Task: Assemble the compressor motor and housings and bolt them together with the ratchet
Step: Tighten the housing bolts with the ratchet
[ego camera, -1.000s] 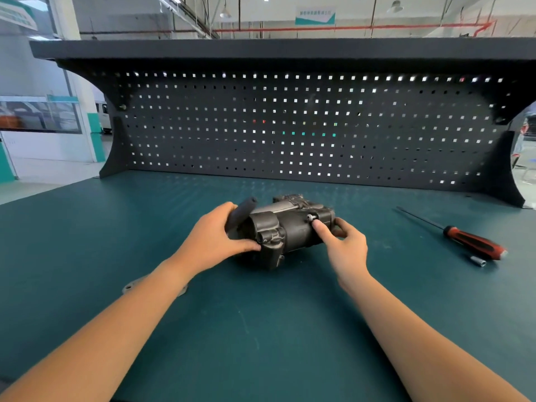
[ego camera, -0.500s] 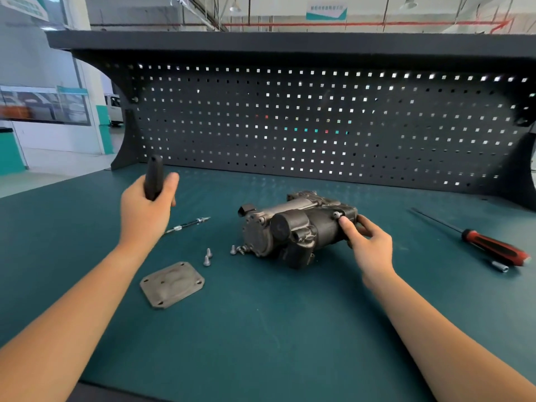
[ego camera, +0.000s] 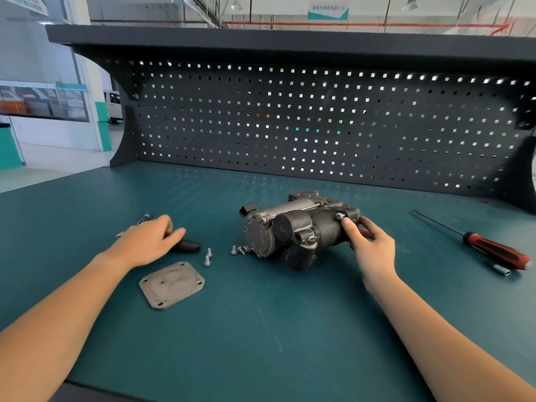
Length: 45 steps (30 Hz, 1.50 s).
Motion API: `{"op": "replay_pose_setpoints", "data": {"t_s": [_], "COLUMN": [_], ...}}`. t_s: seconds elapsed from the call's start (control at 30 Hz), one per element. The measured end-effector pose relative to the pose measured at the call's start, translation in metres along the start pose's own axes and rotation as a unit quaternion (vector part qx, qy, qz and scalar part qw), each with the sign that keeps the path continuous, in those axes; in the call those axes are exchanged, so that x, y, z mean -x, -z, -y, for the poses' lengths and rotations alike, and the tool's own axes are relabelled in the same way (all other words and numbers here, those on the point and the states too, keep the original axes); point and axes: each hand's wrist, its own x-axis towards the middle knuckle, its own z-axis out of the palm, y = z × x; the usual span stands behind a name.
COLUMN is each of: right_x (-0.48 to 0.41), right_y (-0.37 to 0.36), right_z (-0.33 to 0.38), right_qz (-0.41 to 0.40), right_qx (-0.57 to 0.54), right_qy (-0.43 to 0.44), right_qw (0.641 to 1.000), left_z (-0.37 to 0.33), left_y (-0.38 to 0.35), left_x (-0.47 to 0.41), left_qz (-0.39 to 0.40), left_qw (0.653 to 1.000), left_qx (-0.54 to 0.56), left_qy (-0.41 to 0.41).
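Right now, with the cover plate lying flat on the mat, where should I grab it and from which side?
Take the cover plate by its two long edges, pinching from above, and tip one corner up first. It lies flat on the mat with no lip showing, so a straight pinch may slip. Come from its near side with the left hand, likely clearing the loose bolts beyond it.
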Motion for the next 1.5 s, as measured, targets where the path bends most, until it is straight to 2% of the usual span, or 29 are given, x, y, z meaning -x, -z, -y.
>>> {"op": "replay_pose_setpoints", "data": {"t_s": [0.07, 0.13, 0.2, 0.27, 0.3, 0.4, 0.57, 0.77, 0.83, 0.9, 0.93, 1.03, 1.13, 1.23, 1.4, 1.43, 1.5], "right_x": [-0.001, -0.001, -0.001, 0.0, 0.0, 0.0, 0.001, 0.001, 0.001, 0.001, 0.001, 0.0, 0.0, 0.0, 0.0, 0.001, 0.0], "right_y": [0.0, 0.001, 0.001, 0.002, 0.001, 0.001, 0.001, 0.001, 0.002, 0.002, 0.002, 0.002, 0.003, 0.003, 0.003, 0.003, 0.004], "right_z": [-0.001, -0.001, -0.001, -0.001, 0.0, 0.0, 0.001, 0.0, -0.001, -0.001, -0.002, -0.002, -0.002, -0.003, -0.001, -0.001, 0.0], "right_qz": [-0.002, -0.001, -0.003, -0.001, -0.002, -0.001, -0.003, 0.001, 0.003, 0.003, 0.003, 0.006, 0.002, 0.003, 0.01, 0.011, 0.009], "right_qx": [0.001, 0.001, 0.0, 0.003, 0.003, 0.007, 0.01, 0.015, 0.014, 0.015, 0.018, 0.022, 0.019, 0.016, 0.015, 0.018, 0.013], "right_qy": [-0.001, -0.003, -0.005, -0.006, -0.007, -0.008, -0.008, -0.007, -0.008, -0.013, -0.011, -0.008, -0.012, -0.014, -0.017, -0.02, -0.025], "right_qw": [1.0, 1.0, 1.0, 1.0, 1.0, 1.0, 1.0, 1.0, 1.0, 1.0, 1.0, 1.0, 1.0, 1.0, 1.0, 1.0, 1.0], "left_z": [-0.011, -0.031, -0.062, -0.094, -0.106, -0.118, -0.107, -0.103, -0.098, -0.089, -0.084, -0.075, -0.077, -0.078, -0.081, -0.082, -0.084], "left_y": [0.002, 0.004, 0.002, -0.008, -0.014, -0.022, -0.018, -0.013, -0.006, 0.004, 0.007, 0.005, -0.001, -0.004, -0.003, -0.002, 0.002], "left_x": [-0.002, -0.003, -0.004, -0.003, -0.003, -0.002, 0.004, 0.007, 0.005, 0.001, 0.0, -0.001, 0.0, 0.0, 0.004, 0.004, 0.005], "left_qz": [-0.023, -0.039, 0.024, 0.12, 0.14, 0.118, 0.081, 0.047, -0.012, -0.076, -0.081, -0.031, -0.032, -0.015, 0.103, 0.094, 0.006], "left_qw": [0.999, 0.996, 0.991, 0.987, 0.984, 0.986, 0.995, 0.99, 0.985, 0.978, 0.978, 0.974, 0.97, 0.983, 0.99, 0.992, 0.993], "left_qx": [-0.032, 0.015, 0.054, 0.012, -0.032, -0.089, 0.003, 0.012, 0.094, 0.16, 0.175, 0.225, 0.241, 0.183, 0.089, 0.074, 0.093], "left_qy": [-0.031, -0.076, -0.117, -0.11, -0.103, -0.082, -0.058, -0.13, -0.143, -0.109, -0.083, -0.021, -0.008, -0.018, -0.025, -0.028, -0.067]}}
